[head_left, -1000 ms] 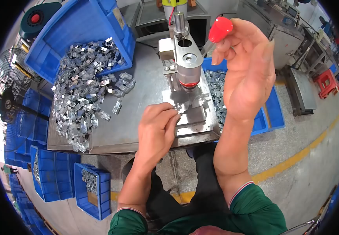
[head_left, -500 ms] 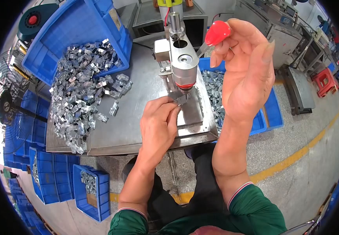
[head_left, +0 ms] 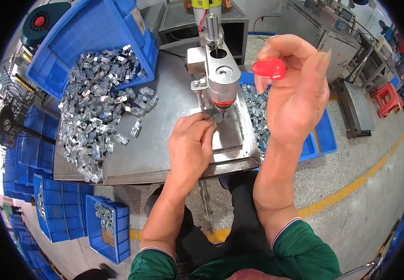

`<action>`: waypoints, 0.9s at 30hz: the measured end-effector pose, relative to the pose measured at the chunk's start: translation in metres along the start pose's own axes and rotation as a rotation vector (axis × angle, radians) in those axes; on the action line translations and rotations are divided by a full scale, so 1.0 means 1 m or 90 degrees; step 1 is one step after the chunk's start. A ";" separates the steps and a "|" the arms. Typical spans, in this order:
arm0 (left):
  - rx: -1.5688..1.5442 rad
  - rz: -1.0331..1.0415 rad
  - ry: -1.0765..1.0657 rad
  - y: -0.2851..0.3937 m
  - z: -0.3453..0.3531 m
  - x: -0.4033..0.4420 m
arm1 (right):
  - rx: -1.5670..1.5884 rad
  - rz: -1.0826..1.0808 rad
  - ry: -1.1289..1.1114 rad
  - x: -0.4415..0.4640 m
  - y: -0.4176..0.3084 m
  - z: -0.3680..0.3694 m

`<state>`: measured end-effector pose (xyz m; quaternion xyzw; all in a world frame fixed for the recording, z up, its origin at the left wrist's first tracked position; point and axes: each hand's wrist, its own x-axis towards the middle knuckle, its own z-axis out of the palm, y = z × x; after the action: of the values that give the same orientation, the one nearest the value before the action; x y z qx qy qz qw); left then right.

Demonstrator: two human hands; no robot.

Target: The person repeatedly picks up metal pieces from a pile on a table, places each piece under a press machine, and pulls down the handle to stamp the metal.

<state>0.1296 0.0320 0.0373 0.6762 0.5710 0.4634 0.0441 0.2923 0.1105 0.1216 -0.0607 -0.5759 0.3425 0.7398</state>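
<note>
My left hand pinches a small shiny metal piece on the base plate of a bench press. Just above the fingertips is the press head, with a red ring round its lower end; whether it touches the piece I cannot make out. To the right, my right hand is raised, palm toward me. Its fingers curl behind the red lever knob, while the thumb stands away from it. The lever's shaft is hidden behind the knob.
Many metal pieces spill from a tipped blue bin onto the steel table. Another blue bin with pieces stands right of the press. More bins and a fan are at left. A red stool stands far right.
My right hand has brought the red knob down and slightly to the right. My left hand stays at the press with the metal piece. A dark shape has appeared at the bottom left.
</note>
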 end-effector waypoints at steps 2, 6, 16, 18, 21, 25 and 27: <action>-0.006 0.000 0.003 -0.001 0.000 0.000 | 0.004 0.002 -0.003 -0.001 -0.002 0.000; -0.012 0.010 -0.020 0.000 -0.002 0.003 | -0.082 -0.002 0.014 0.000 0.000 0.004; -0.047 0.036 -0.035 0.000 0.002 0.004 | -0.085 0.002 0.001 -0.001 0.002 0.000; -0.047 0.042 -0.034 0.000 0.003 0.004 | -0.062 -0.001 0.023 0.000 0.001 0.003; -0.048 0.043 -0.033 0.000 0.004 0.004 | -0.010 -0.015 0.062 0.001 0.000 0.010; -0.048 0.042 -0.032 0.000 0.005 0.004 | -0.008 0.000 0.045 0.000 0.000 0.007; -0.045 0.043 -0.030 0.001 0.005 0.004 | -0.034 0.028 0.013 -0.001 -0.001 -0.001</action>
<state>0.1329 0.0372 0.0374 0.7039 0.5298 0.4685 0.0658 0.2933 0.1093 0.1211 -0.0972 -0.5756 0.3426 0.7361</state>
